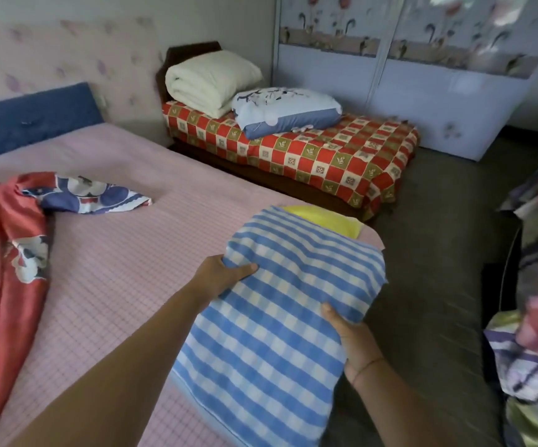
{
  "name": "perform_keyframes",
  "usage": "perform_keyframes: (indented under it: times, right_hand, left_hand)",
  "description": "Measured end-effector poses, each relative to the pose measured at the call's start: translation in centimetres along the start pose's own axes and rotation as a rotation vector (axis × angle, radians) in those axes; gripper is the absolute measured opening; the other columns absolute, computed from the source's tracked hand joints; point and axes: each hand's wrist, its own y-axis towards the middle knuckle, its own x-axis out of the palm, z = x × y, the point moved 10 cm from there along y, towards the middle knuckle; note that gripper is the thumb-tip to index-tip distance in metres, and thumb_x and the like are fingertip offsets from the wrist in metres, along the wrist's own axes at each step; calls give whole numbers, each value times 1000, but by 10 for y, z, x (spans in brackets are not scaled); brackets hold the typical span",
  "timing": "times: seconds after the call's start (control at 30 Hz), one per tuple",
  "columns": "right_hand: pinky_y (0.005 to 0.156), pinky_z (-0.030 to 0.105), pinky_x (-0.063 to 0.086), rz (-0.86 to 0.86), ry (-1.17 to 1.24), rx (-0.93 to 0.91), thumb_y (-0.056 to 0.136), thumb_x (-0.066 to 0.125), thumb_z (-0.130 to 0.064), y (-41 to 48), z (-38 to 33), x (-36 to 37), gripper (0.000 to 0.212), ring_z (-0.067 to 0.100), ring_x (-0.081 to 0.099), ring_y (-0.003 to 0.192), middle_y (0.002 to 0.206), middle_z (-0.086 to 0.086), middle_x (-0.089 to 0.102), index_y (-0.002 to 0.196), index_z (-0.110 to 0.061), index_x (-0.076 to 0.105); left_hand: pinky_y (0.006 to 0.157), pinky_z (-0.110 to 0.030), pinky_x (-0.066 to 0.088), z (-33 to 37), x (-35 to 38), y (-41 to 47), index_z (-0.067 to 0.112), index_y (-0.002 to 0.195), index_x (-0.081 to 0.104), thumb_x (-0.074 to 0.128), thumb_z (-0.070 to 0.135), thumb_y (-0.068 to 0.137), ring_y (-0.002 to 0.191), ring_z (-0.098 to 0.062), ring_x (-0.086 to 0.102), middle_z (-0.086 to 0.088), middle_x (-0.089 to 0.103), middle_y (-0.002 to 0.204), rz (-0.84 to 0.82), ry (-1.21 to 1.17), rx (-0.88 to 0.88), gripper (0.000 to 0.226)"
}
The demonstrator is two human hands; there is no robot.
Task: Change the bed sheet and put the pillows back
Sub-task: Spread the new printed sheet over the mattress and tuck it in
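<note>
Pillow (277,301) with blue and white checks was nearest to us, over the near right corner of the bed (116,259). Our left hand (225,272) gripped its left edge, with the thumb on top. Our right hand (348,333) gripped its right edge with fingers curled into the cloth. Whether the pillow rested on the bed or was raised a little, we could not tell. Just behind it, a yellow thing (325,221) lay on the same corner, partly hidden.

We judged that the sheet change was not finished. The red sheet (9,253) with flowers lay bunched along the left side of the bed and was not spread, and the pink checked surface was bare in the middle. So the pillow probably had to go aside first, and the next move called for a place to put it down away from that surface.

The bed edge ran close on our right, and beyond it the dark floor (422,253) was open. A pile of cloth (535,285) narrowed it on the far right. Farther back stood a small bed (325,156) with a red checked cover. It carried a folded cream quilt (209,82) and a pale pillow (287,108), and its near end had free room. At the head of our bed leaned a blue cushion (32,121).
</note>
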Motion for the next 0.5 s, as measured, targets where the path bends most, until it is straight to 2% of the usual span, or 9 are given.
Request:
perform_keyframes:
  times: [0.07,0.13,0.23,0.3,0.4,0.47,0.5]
  right_hand:
    - [93,52,51,-2,30,-15,24,84,-74,35,-23,-2,125,27,63,105,119,5,63,132,-25,43]
    - [93,51,51,5,50,-21,26,84,-75,69,-47,-5,124,26,62,106,119,3,62,133,-26,44]
    - [93,52,51,-2,65,-56,34,84,-73,108,-83,-6,113,25,61,107,119,2,61,130,-28,43]
    - [95,53,49,14,63,-75,47,83,-65,136,-106,-12,98,26,59,107,117,2,59,128,-30,39]
    - [95,51,49,12,57,-87,54,82,-62,192,-127,-23,90,25,58,106,117,2,57,126,-34,35]
    - [94,48,49,7,44,-84,64,78,-54,225,-132,-24,79,24,57,108,122,3,57,128,-33,37]
    - [95,47,49,25,13,-81,65,77,-52,242,-131,-25,80,24,57,112,128,4,56,131,-30,38]
  left_hand:
    - [80,-33,52,28,5,33,22,106,57,79,53,72,79,-13,61,6,63,93,4,18,10,51]
    - [91,-39,53,53,10,67,20,113,58,77,57,70,91,-19,64,1,66,106,-1,41,13,60]
    - [94,-43,53,88,20,112,19,123,54,76,58,71,100,-24,63,-2,63,116,6,82,2,69]
    - [95,-43,52,107,30,146,19,124,51,75,57,73,104,-25,62,-3,61,117,10,88,-11,68]
    - [96,-42,50,124,50,196,19,128,50,73,54,76,107,-23,60,-3,60,123,6,55,5,67]
    - [107,-47,41,131,63,226,23,141,39,71,59,76,121,-23,51,-4,48,141,58,74,83,81]
    - [114,-52,29,133,71,239,28,148,27,70,62,75,135,-27,38,-3,34,151,91,171,134,92]
